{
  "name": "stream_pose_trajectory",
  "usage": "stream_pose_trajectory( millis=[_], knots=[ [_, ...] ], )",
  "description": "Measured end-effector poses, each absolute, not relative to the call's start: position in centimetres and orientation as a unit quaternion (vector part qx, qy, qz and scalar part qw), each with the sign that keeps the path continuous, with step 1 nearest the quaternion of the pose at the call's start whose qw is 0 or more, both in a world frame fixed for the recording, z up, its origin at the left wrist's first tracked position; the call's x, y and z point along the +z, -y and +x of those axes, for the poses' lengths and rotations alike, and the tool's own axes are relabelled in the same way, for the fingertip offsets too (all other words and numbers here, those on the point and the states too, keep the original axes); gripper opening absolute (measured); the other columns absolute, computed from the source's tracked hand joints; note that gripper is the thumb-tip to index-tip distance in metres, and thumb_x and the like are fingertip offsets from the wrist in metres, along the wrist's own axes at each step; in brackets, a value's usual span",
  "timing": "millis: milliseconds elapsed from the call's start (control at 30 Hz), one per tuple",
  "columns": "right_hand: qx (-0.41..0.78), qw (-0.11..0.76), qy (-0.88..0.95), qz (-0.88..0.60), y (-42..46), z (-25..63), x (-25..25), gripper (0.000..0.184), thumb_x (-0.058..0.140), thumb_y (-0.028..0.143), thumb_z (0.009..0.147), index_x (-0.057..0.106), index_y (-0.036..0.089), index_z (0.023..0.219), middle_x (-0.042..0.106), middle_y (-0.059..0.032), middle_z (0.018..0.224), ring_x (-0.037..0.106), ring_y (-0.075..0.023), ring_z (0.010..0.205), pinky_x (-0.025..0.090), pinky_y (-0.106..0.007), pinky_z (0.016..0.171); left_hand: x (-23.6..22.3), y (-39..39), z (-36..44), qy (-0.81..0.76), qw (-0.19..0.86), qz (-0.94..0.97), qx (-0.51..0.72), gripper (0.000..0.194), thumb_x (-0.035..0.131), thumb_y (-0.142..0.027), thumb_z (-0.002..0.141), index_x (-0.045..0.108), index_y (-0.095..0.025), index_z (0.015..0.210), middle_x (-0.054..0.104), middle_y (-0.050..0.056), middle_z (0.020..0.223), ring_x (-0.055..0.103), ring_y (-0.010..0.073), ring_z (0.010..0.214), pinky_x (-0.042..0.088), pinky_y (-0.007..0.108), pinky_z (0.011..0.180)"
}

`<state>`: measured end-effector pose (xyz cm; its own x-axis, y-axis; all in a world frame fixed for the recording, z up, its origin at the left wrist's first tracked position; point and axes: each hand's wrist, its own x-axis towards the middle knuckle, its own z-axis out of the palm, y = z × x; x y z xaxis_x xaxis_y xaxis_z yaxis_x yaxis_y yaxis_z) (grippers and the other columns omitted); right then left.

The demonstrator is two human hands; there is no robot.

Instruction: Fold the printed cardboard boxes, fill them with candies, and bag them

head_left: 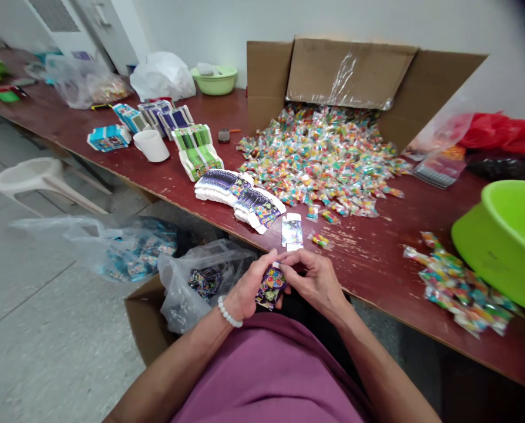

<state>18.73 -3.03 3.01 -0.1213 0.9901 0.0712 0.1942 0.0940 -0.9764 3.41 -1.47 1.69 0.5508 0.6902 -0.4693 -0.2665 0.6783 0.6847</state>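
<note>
Close to my lap, a small purple printed candy box (pixel 272 285) is held between both hands. My left hand (pixel 248 288), with a beaded bracelet at the wrist, wraps its left side. The fingers of my right hand (pixel 314 278) pinch at the box's top flap. Just beyond, on the table edge, lies a flattened light-coloured box (pixel 292 230) with a wrapped candy (pixel 319 239) beside it. Fanned stacks of flat purple boxes (pixel 258 207) rest further left. What is inside the held box is hidden.
A large open carton (pixel 350 73) spills a heap of wrapped candies (pixel 328 158) over the table. At right stand a green basin (pixel 495 241) and a smaller candy pile (pixel 465 291). Left are green box stacks (pixel 197 150), a white mug (pixel 151 145) and, below, a plastic bag (pixel 178 294) of filled boxes.
</note>
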Motion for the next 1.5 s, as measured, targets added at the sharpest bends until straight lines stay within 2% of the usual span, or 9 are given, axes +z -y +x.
stream_pose_trajectory(
  millis=[300, 767, 900, 1000, 1033, 1133, 1200, 1333, 1500],
  knots=[
    [0.527, 0.447, 0.541, -0.479, 3.0, 18.2, 3.0, 0.015, 0.068, 0.029, 0.084, 0.065, 0.017, 0.075, 0.075, -0.0099, 0.108, 0.061, -0.01, 0.048, 0.053, -0.024, 0.047, 1.3, 1.4, 2.7, -0.385, 0.809, 0.344, 0.28, 0.075, 0.045, -0.076, 0.084, 0.068, -0.012, 0.117, 0.065, 0.004, 0.062, 0.056, 0.0121, 0.041, 0.042, 0.02, 0.039],
    [0.57, 0.439, 0.525, -0.454, 3.3, 18.3, 4.3, 0.019, 0.069, 0.029, 0.084, 0.061, 0.018, 0.071, 0.075, -0.0073, 0.1, 0.062, -0.011, 0.047, 0.052, -0.026, 0.046, 1.1, 2.1, 1.9, -0.37, 0.798, 0.391, 0.271, 0.077, 0.035, -0.076, 0.089, 0.067, -0.012, 0.118, 0.067, 0.006, 0.066, 0.058, 0.013, 0.043, 0.041, 0.021, 0.039],
    [0.513, 0.403, 0.616, -0.441, 3.6, 18.7, 4.4, 0.017, 0.063, 0.03, 0.091, 0.066, 0.019, 0.079, 0.073, -0.0061, 0.099, 0.065, -0.0133, 0.059, 0.055, -0.028, 0.057, 1.2, 2.1, 2.4, -0.384, 0.822, 0.309, 0.286, 0.055, 0.051, -0.062, 0.087, 0.069, -0.011, 0.093, 0.064, 0.004, 0.058, 0.056, 0.0144, 0.04, 0.043, 0.023, 0.037],
    [0.432, 0.401, 0.686, -0.427, 4.1, 18.4, 4.0, 0.014, 0.057, 0.031, 0.095, 0.067, 0.022, 0.099, 0.068, -0.0076, 0.114, 0.068, -0.0208, 0.094, 0.056, -0.035, 0.081, 1.5, 1.5, 2.6, -0.353, 0.842, 0.246, 0.325, 0.036, 0.057, -0.045, 0.085, 0.069, -0.014, 0.099, 0.065, 0.001, 0.063, 0.059, 0.0144, 0.043, 0.046, 0.023, 0.038],
    [0.389, 0.402, 0.709, -0.43, 4.4, 18.1, 3.8, 0.019, 0.062, 0.034, 0.093, 0.064, 0.022, 0.108, 0.065, -0.0091, 0.121, 0.064, -0.024, 0.106, 0.054, -0.039, 0.089, 1.6, 1.3, 2.6, -0.348, 0.844, 0.227, 0.339, 0.032, 0.058, -0.041, 0.085, 0.068, -0.015, 0.102, 0.065, 0.0, 0.064, 0.06, 0.0141, 0.045, 0.046, 0.023, 0.04],
    [0.229, 0.366, 0.775, -0.462, 5.2, 16.9, 3.0, 0.071, 0.08, 0.042, 0.073, 0.049, 0.021, 0.133, 0.052, -0.0163, 0.138, 0.05, -0.0353, 0.125, 0.044, -0.052, 0.101, 1.9, 1.0, 2.6, -0.356, 0.833, 0.171, 0.388, 0.027, 0.058, -0.034, 0.086, 0.068, -0.017, 0.105, 0.067, 0.0, 0.07, 0.063, 0.0133, 0.055, 0.05, 0.022, 0.048],
    [0.145, 0.325, 0.798, -0.486, 5.5, 16.4, 2.5, 0.088, 0.081, 0.035, 0.068, 0.038, 0.019, 0.143, 0.049, -0.0189, 0.142, 0.047, -0.039, 0.126, 0.041, -0.057, 0.1, 2.0, 1.1, 2.8, -0.367, 0.818, 0.142, 0.419, 0.027, 0.058, -0.032, 0.087, 0.069, -0.015, 0.105, 0.07, 0.002, 0.076, 0.067, 0.0142, 0.065, 0.053, 0.023, 0.06],
    [0.099, 0.309, 0.817, -0.476, 5.1, 16.2, 1.4, 0.076, 0.07, 0.018, 0.071, 0.039, 0.02, 0.14, 0.056, -0.0161, 0.135, 0.051, -0.0351, 0.12, 0.041, -0.053, 0.099, 1.5, 1.7, 3.5, -0.364, 0.82, 0.115, 0.426, 0.037, 0.062, -0.047, 0.088, 0.069, -0.013, 0.1, 0.074, 0.007, 0.09, 0.07, 0.0203, 0.089, 0.054, 0.029, 0.083],
    [0.126, 0.29, 0.833, -0.455, 4.3, 15.4, 0.0, 0.08, 0.075, 0.026, 0.068, 0.04, 0.015, 0.139, 0.055, -0.0194, 0.13, 0.053, -0.0364, 0.117, 0.044, -0.052, 0.097, -0.7, 2.0, 2.1, -0.414, 0.76, 0.211, 0.454, 0.044, 0.066, -0.053, 0.083, 0.066, -0.016, 0.107, 0.071, 0.006, 0.103, 0.067, 0.0211, 0.099, 0.05, 0.032, 0.091]
  ],
)
